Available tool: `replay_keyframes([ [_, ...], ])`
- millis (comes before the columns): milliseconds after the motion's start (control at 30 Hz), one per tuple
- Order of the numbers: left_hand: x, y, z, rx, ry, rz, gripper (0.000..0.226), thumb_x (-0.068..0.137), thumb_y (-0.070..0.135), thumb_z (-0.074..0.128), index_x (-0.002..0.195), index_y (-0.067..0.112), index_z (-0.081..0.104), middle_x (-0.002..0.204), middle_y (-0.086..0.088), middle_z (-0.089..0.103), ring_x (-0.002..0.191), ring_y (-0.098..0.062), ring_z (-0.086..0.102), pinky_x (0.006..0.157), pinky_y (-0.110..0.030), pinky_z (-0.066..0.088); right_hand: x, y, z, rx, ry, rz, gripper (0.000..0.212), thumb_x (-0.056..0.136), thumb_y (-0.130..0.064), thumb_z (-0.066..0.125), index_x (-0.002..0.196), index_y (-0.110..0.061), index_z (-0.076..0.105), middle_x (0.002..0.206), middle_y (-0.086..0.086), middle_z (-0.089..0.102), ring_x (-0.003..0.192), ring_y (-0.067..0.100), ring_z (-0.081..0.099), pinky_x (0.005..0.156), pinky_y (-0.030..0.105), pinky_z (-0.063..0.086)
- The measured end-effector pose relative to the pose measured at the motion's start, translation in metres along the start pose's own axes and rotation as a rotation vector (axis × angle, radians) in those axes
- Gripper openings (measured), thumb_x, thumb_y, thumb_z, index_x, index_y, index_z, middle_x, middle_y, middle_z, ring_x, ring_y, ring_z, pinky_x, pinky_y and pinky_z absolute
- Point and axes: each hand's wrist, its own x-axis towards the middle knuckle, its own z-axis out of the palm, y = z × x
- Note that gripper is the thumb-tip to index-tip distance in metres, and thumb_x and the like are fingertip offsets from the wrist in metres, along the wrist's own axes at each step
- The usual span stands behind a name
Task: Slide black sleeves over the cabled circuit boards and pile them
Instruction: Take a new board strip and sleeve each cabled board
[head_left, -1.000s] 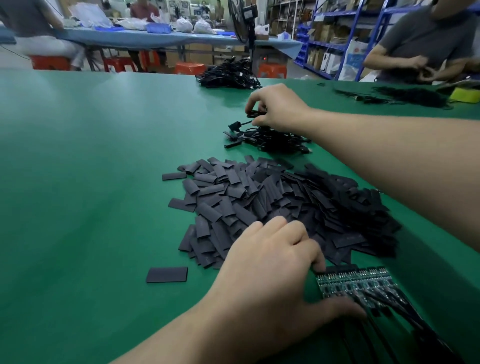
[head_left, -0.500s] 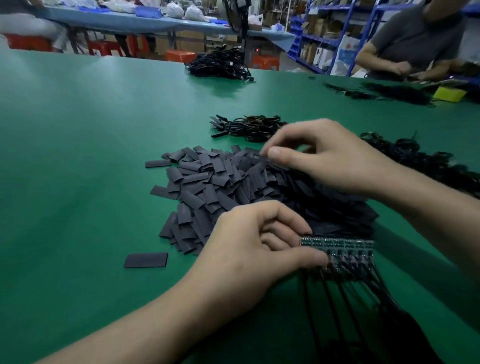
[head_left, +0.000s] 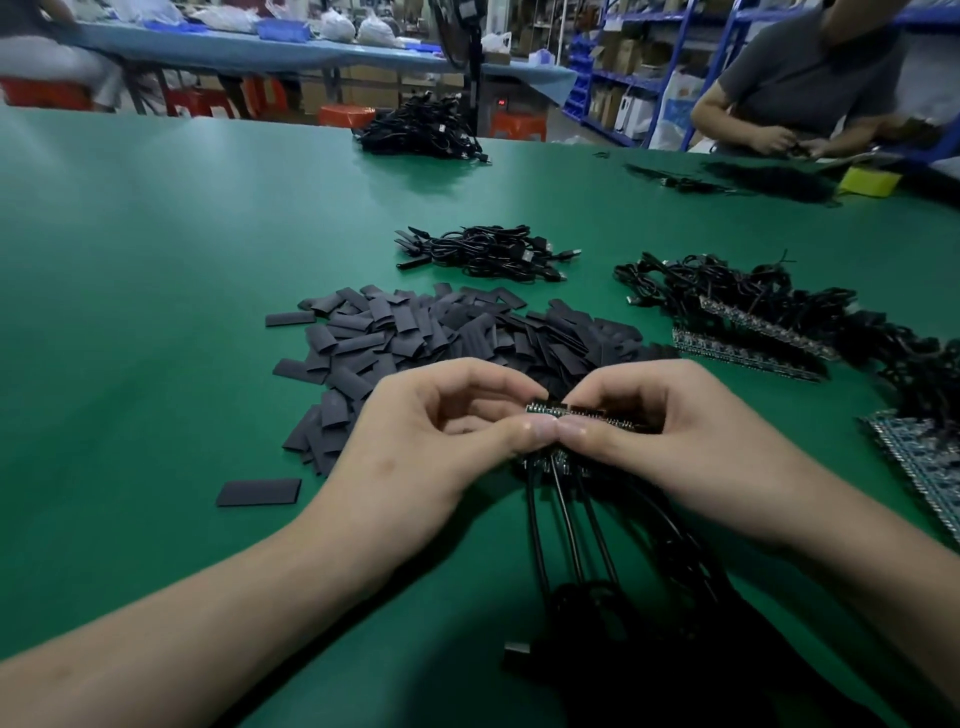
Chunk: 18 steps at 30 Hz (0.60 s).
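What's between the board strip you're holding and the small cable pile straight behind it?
The heap of black sleeves lies between the board strip and the cable pile, seen in the head view.

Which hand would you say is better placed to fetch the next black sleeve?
Probably the left hand: the sleeve pile spreads beyond and beside it, and a lone sleeve lies near its wrist. The right hand, also pinching the circuit boards, sits farther away.

Green table (head_left: 156, 322), blue shelving (head_left: 623, 78) behind.
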Motion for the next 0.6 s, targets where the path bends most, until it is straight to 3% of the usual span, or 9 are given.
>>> replay_keyframes([
  [233,0.0030,0.0019,0.0000,-0.092,-0.002,-0.084,0.025,0.064,0.024,0.082,0.087,0.016,0.080,0.078,-0.007,0.077,0.065,-0.004,0.067,0.057,-0.011,0.048,0.0006,0.0025,0.0064,0.014,0.046,-0.052,0.009,0.093,-0.032,0.072,0.089,-0.025,0.075,0.084,-0.002,0.073,0.078,0.015,0.067,0.078,0.044,0.053],
  [367,0.0050,0.0043,0.0003,-0.154,-0.027,-0.118,0.030,0.059,0.024,0.083,0.087,0.016,0.081,0.079,-0.008,0.077,0.065,-0.005,0.067,0.059,-0.011,0.049,-0.0002,0.0024,0.0038,0.114,0.016,-0.071,0.008,0.092,-0.025,0.073,0.089,-0.018,0.075,0.084,0.004,0.073,0.076,0.008,0.063,0.074,0.033,0.050],
  [467,0.0058,0.0041,0.0003,-0.142,-0.047,-0.141,0.032,0.057,0.030,0.083,0.088,0.019,0.081,0.078,-0.005,0.076,0.061,-0.002,0.063,0.053,-0.011,0.046,-0.0009,0.0039,0.0019,0.171,-0.024,-0.083,0.008,0.091,-0.021,0.071,0.088,-0.015,0.075,0.079,-0.003,0.071,0.074,0.002,0.061,0.071,0.018,0.046],
  [600,0.0061,0.0018,-0.0001,-0.151,-0.054,-0.166,0.033,0.057,0.032,0.084,0.088,0.020,0.082,0.080,-0.004,0.076,0.060,-0.001,0.062,0.050,-0.011,0.044,-0.0007,0.0060,0.0024,0.233,-0.044,-0.098,0.013,0.085,-0.026,0.069,0.086,-0.014,0.074,0.075,-0.008,0.067,0.072,0.003,0.058,0.069,0.015,0.044],
])
